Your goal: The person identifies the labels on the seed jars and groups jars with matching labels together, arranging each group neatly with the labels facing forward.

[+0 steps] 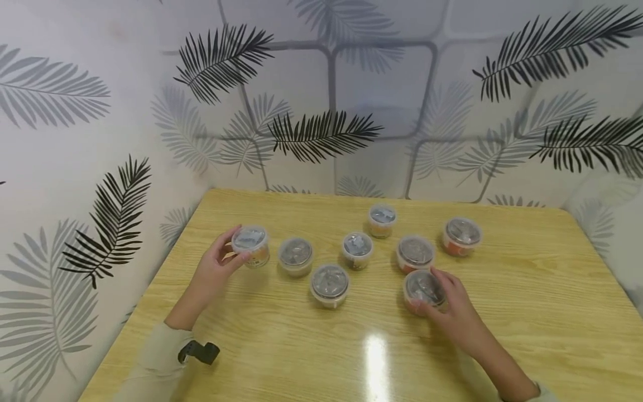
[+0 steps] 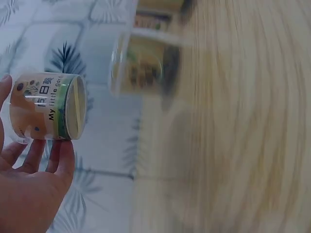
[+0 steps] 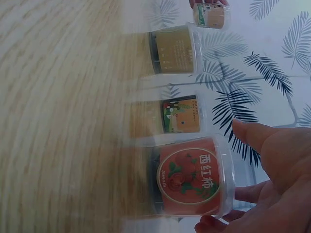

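Note:
My left hand [image 1: 217, 267] grips a small clear plastic tub [image 1: 251, 240] by its sides, at the table's left. In the left wrist view its orange and green label reads "My little gard…", and its base is tilted into sight. My right hand [image 1: 454, 310] is round a wider lidded tub [image 1: 424, 291] at the right of the group, thumb on one side and fingers on the other. That tub stands on the table; the right wrist view shows its red tomato label [image 3: 189, 177]. The far fingers are partly hidden behind its rim.
Between the hands stand a yellowish-labelled tub [image 1: 296, 254], another wide tub [image 1: 329, 283] and a smaller one [image 1: 358, 248]. Farther back are a small tub [image 1: 382, 219] and two red-labelled tubs, one close [image 1: 415, 251] and one right [image 1: 462, 234]. A leaf-patterned wall [image 1: 301, 84] borders the wooden table [image 1: 281, 346].

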`<state>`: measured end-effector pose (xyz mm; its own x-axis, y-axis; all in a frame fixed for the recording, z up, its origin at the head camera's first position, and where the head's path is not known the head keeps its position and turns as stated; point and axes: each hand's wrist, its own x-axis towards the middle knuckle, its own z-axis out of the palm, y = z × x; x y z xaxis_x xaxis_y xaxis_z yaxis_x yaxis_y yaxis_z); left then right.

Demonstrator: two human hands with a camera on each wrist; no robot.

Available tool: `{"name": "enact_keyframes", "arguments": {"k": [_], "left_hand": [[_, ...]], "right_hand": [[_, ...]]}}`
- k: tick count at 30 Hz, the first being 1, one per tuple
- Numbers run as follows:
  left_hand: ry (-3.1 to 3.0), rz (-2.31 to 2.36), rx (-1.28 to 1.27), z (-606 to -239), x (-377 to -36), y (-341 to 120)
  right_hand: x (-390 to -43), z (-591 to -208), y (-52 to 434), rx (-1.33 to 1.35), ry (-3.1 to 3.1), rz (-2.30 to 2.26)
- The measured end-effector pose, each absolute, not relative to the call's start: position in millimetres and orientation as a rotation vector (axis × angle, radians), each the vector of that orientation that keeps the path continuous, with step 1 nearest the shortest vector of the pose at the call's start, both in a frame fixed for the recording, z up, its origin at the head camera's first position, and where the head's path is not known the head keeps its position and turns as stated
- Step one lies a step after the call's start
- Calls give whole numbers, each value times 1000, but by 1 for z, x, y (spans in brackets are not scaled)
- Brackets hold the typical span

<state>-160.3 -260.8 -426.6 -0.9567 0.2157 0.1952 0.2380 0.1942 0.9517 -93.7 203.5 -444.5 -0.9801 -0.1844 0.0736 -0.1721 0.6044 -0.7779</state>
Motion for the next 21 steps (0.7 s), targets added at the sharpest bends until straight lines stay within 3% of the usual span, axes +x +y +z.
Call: {"name": "enact_keyframes", "arguments": {"k": [10, 21], "left_hand": [[-2602, -1725, -311, -454, -182, -316], [-2692, -1779, -207, -468, -187, -340]], "right_hand": [[-94, -447, 204, -257, 2770, -1356], [-96, -453, 204, -261, 2751, -1376]]}}
